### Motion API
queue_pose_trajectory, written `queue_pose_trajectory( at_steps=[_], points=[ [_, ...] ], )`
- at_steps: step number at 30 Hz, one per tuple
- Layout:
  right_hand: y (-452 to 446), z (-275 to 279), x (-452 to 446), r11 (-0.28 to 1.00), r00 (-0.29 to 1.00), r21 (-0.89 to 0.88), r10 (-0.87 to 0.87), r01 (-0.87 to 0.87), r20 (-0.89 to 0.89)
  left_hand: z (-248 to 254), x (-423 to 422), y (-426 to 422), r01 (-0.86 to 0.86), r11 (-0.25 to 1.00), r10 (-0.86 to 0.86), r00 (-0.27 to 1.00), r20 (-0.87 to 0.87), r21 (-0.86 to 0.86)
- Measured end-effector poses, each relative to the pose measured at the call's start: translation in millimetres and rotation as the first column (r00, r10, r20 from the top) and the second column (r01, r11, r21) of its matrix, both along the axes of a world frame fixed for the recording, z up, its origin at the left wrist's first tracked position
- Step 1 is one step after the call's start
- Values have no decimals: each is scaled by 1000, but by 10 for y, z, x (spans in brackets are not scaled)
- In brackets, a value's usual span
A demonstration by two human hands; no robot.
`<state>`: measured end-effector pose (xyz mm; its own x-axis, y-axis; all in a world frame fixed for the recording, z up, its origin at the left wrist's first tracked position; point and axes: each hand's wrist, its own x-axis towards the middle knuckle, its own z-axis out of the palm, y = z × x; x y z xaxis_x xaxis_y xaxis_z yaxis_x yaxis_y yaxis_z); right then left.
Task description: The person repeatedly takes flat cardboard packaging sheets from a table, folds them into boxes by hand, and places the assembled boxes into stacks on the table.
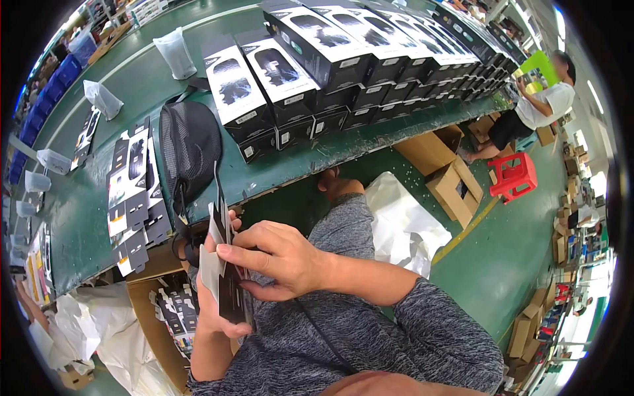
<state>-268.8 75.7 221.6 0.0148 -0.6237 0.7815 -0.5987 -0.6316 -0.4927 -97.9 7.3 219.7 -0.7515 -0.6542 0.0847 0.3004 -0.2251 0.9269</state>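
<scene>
My left hand [212, 315] grips a black-and-grey cardboard carton [231, 300] from below and from its far side. My right hand [281, 257] is closed on the carton's near side, with the fingers bent at its flaps. The carton stands on edge with flaps sticking out at the top, and its printed face is mostly turned away. Just beyond the hands, a black mesh bag [190, 148] with a dangling strap lies on the green table [231, 188]. Flat printed cartons [135, 191] lie overlapping to the left of the bag.
Rows of stacked black-and-white boxes [284, 72] fill the table's far side. An open cardboard box [155, 323] with more flat cartons is below the table edge at left. White sheeting [403, 221], a red stool [512, 177] and a person [545, 105] are to the right.
</scene>
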Motion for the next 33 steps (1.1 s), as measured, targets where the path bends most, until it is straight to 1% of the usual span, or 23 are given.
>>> queue_pose_trajectory(
  at_steps=[3, 4, 5, 6, 7, 8, 9, 10, 12, 14, 15, 16, 18, 21, 22, 24, 25, 26, 27, 28, 29, 31, 33],
  points=[
    [42, 68, -81, 1000, 997, -5, 0, 0, 77, 120, -42, -6, -80, 996, 80, 996, 29, 27],
    [56, 67, -121, 998, 996, -41, -50, 53, 69, 143, -53, -20, -115, 992, 112, 993, 46, 45],
    [62, 66, -169, 992, 993, -77, -97, 102, 60, 46, -47, -123, -206, 974, 205, 978, -27, -92],
    [82, 68, -205, 983, 989, -112, -140, 144, 50, 24, 11, -191, -254, 953, 256, 967, -13, -165],
    [148, 30, -217, 984, 988, -91, -151, 154, 39, 2, 79, -245, -301, 924, 309, 951, -3, -236],
    [172, -23, -182, 992, 980, -17, -122, 126, 156, -11, 114, -265, -344, 887, 362, 932, 3, -307],
    [197, -79, -137, 995, 958, 55, -97, 85, 269, -51, 88, -242, -471, 832, 468, 880, -86, -294],
    [225, -128, -81, 992, 922, 122, -78, 33, 379, -138, 144, -263, -505, 809, 499, 861, -104, -299],
    [234, -228, 32, 965, 796, 242, -72, -96, 601, -183, -2, -155, -418, 774, 456, 889, -40, -476],
    [226, -366, 72, 902, 608, 367, -162, -228, 777, -26, -96, -146, -199, 788, 346, 926, 151, -583],
    [205, -382, -29, 894, 598, 350, -123, -280, 792, 93, -159, -187, -82, 920, 110, 993, 52, -383],
    [182, -425, -112, 896, 639, 328, -67, -300, 767, 177, -182, -249, 59, 970, -68, 997, -30, -235],
    [212, -359, -251, 812, 717, 398, 36, -427, 696, 210, -246, -285, 72, 984, -102, 978, -183, -163],
    [143, -355, -375, 711, 727, 424, 179, -561, 663, 108, -245, -392, 42, 887, -141, 973, -183, -459],
    [135, -224, -328, 676, 609, 381, 127, -630, 783, 116, -236, -405, 20, 876, -124, 975, -185, -483],
    [131, -285, -361, 778, 770, 405, 153, -480, 619, 134, -247, -419, -24, 849, -97, 975, -200, -528],
    [123, -283, -366, 867, 830, 326, 160, -377, 534, 145, -252, -406, -101, 820, -11, 981, -193, -563],
    [105, -245, -379, 934, 884, 228, 151, -274, 442, 131, -269, -405, -124, 812, 0, 977, -213, -570],
    [109, -214, -400, 971, 939, 158, 121, -179, 322, 113, -285, -406, -148, 804, 12, 972, -234, -576],
    [106, -156, -399, 980, 963, 114, 134, -164, 235, 94, -281, -397, -173, 796, 24, 966, -256, -580],
    [103, -70, -402, 986, 979, 68, 142, -153, 145, 129, -267, -380, -151, 788, 25, 976, -215, -597],
    [123, 45, -369, 985, 979, 32, 165, -170, 123, 157, -237, -361, -113, 772, 16, 987, -159, -625],
    [131, 46, -341, 972, 941, -24, 231, -232, 249, 200, -241, -351, -105, 741, 18, 990, -137, -663]
  ],
)
